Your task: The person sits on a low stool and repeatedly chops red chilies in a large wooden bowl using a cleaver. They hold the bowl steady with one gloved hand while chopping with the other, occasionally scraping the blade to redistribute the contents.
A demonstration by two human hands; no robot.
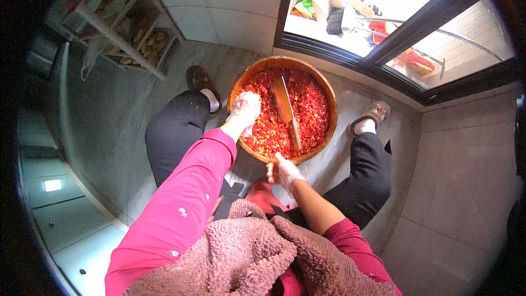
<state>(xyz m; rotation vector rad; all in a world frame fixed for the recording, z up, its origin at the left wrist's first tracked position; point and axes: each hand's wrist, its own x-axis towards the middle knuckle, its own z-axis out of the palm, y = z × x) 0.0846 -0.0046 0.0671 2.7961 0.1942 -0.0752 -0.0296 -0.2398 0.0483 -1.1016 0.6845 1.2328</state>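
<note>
A round wooden tub [332,102] stands on the floor between the person's feet, filled with chopped red chili [312,109] mixed with yellowish bits. On top of the chili lies a cleaver [282,100], its blade pointing away and its wooden handle towards the person. My left hand [245,109], in a clear plastic glove, is at the tub's left inner side, against the chili; its fingers are partly hidden, so whether it holds some cannot be told. At the near rim is my right hand [282,169], also gloved, with thumb and fingers apart by the outside of the rim.
At the upper left a wire rack [119,41] holds ginger-like roots and bags. A dark-framed sliding glass door [361,63] is at the upper right, with packages behind it. Tiled walls border the floor. A red seat [261,195] shows between the legs.
</note>
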